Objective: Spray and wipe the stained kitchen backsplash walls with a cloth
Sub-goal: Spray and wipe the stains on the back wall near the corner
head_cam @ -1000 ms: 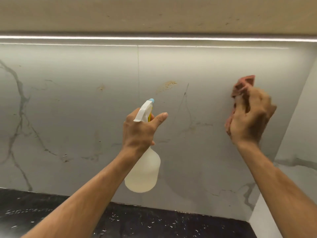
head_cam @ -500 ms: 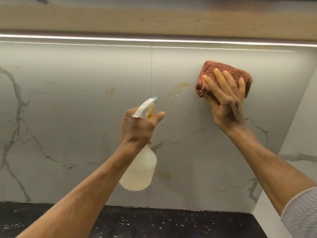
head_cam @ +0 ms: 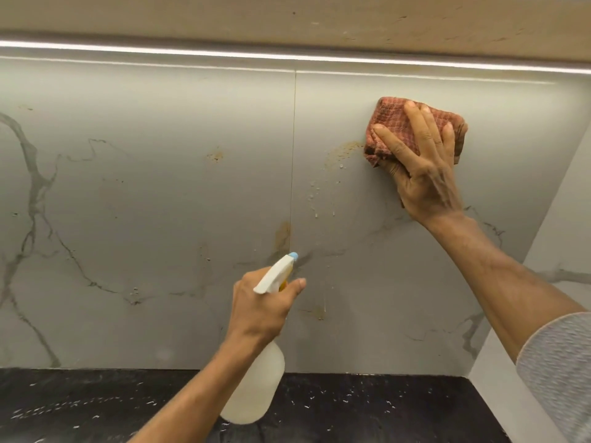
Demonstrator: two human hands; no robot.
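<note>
while our right hand presses the folded cloth flat on the backsplash, just right of a brown stain, our left hand grips the spray bottle above the counter.

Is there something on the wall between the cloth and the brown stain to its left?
Nothing visible stands between them. The cloth, pressed flat under the right hand, sits just right of the brown stain, with only bare wet backsplash between. The left hand and spray bottle are lower.
</note>
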